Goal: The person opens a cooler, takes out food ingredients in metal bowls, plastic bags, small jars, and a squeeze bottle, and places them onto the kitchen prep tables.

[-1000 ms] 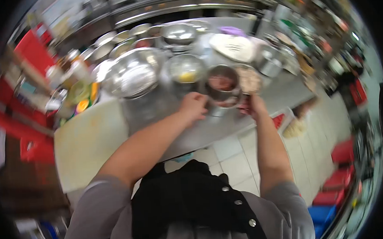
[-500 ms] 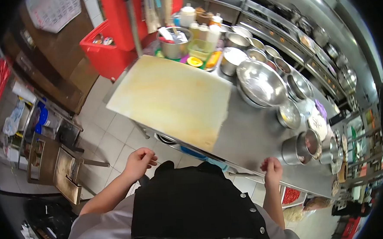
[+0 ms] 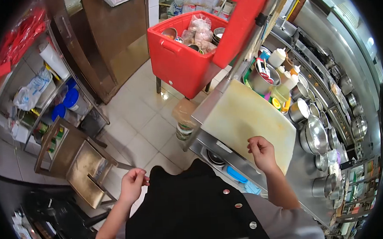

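Note:
My left hand hangs at waist height over the tiled floor, its fingers curled in with nothing visible in them. My right hand is above the lower edge of the pale cutting board, fingers loosely curled and no object showing between them. The board lies on the steel table. Beyond the board stand a steel pot of utensils and several squeeze bottles. Ahead is an open red cooler holding plastic bags of food and metal bowls.
A wooden chair stands at the left, near a shelf with blue-lidded tubs. Steel bowls line the table's right part. Below the cooler, a box sits on a bucket. A brown door is behind.
The view has swung left from the bowls and meat pots toward the cooler and chair. My hands have drawn back from the pots, and my right hand is now by the cutting board.

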A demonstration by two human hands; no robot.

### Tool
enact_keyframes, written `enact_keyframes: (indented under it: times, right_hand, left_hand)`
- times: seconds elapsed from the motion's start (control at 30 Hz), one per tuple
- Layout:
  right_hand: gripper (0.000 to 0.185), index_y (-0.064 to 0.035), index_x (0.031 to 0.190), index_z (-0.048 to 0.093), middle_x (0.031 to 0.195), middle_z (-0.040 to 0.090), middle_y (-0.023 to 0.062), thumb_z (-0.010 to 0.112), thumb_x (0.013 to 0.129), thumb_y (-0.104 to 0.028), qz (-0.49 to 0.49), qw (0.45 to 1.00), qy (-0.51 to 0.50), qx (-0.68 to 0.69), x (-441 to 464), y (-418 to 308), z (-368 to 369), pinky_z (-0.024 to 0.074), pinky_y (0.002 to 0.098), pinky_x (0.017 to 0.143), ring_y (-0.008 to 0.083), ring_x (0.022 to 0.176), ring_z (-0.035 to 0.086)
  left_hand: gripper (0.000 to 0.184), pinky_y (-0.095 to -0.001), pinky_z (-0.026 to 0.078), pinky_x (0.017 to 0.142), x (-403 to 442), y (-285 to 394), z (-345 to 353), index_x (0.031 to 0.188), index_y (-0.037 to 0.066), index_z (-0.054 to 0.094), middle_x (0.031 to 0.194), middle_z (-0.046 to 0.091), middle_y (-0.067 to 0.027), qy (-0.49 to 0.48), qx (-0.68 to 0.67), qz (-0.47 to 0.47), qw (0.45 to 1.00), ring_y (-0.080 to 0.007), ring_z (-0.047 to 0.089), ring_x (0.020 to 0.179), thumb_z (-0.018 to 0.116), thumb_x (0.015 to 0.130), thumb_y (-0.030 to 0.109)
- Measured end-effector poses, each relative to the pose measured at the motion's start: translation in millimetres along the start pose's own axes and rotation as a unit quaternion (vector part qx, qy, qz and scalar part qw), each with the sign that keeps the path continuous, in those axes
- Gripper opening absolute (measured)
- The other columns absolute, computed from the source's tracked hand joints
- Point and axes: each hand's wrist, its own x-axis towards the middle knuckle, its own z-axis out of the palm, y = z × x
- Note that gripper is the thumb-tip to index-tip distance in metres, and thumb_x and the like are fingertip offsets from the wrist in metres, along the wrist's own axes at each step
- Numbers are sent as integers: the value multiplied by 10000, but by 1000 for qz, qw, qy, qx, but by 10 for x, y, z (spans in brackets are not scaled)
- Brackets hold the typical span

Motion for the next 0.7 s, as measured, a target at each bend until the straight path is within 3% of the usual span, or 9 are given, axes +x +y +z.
enact_keyframes:
  times: [0.1, 0.23, 0.33, 0.53, 0.7]
  right_hand:
    - [187, 1, 986, 634, 808, 632, 40, 563, 997, -171, -7, 998, -53, -36, 457, -185, 362, 517, 256, 663, 103, 731, 601]
    - [147, -4, 979, 648, 790, 632, 20, 582, 975, -136, -46, 998, -48, 11, 1172, -420, 818, 478, 233, 644, 78, 710, 571]
    - [161, -4, 996, 649, 782, 631, 18, 580, 974, -148, -48, 997, -48, 35, 1704, -479, 1133, 468, 238, 635, 79, 702, 566]
    - [155, -8, 1013, 649, 777, 638, 42, 576, 948, -128, -36, 997, -66, 21, 2795, -460, 1593, 475, 264, 647, 99, 699, 574]
    - [153, -3, 1007, 647, 802, 654, 55, 569, 938, -115, -48, 995, -74, 54, 3463, -667, 1841, 499, 269, 681, 106, 736, 609]
  left_hand:
    - [147, -274, 553, 644, 231, 54, -286, 980, 13, 595, 813, 640, -73, 29, -22, 3, 999, -136, 626, 685, 534, 1003, 145]
    - [133, -285, 558, 677, 672, 188, -324, 995, 16, 601, 853, 646, -69, 13, -38, 33, 999, -138, 634, 726, 541, 999, 135]
    - [149, -280, 552, 729, 1037, 482, -400, 1036, 1, 594, 899, 655, -70, -40, 56, 23, 997, -139, 644, 759, 564, 991, 140]
    - [197, -283, 537, 722, 1800, 1140, -976, 1063, 1, 592, 937, 671, -102, 98, 104, -71, 987, -157, 667, 778, 561, 996, 183]
    - [205, -262, 511, 698, 2382, 1526, -1162, 1064, 9, 593, 917, 680, -79, 77, 175, -124, 974, -135, 648, 769, 565, 995, 201]
